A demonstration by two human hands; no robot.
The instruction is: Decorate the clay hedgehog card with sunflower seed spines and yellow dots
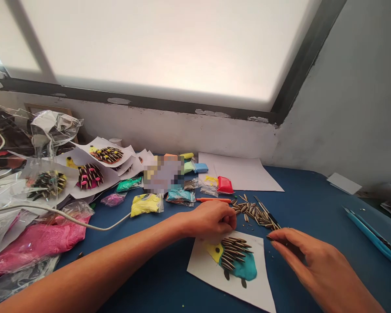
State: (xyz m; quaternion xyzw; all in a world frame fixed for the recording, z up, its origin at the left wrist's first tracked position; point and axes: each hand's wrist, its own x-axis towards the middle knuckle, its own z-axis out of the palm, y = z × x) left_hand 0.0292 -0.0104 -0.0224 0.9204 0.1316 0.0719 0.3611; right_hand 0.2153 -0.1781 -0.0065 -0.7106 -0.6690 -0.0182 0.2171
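From where I stand, the right hand has thumb and forefinger closed on what looks like a small dark seed, just off the right edge of the white card. The blue clay on that card lies left of those fingertips and a little closer to the person — its bare lower-right part is nearer this hand than the other. The seeds in the clay run mostly left to right lengthwise. The left hand is curled near the card's far edge, beside the seed pile on the counter — whether it grips anything, I can't tell.
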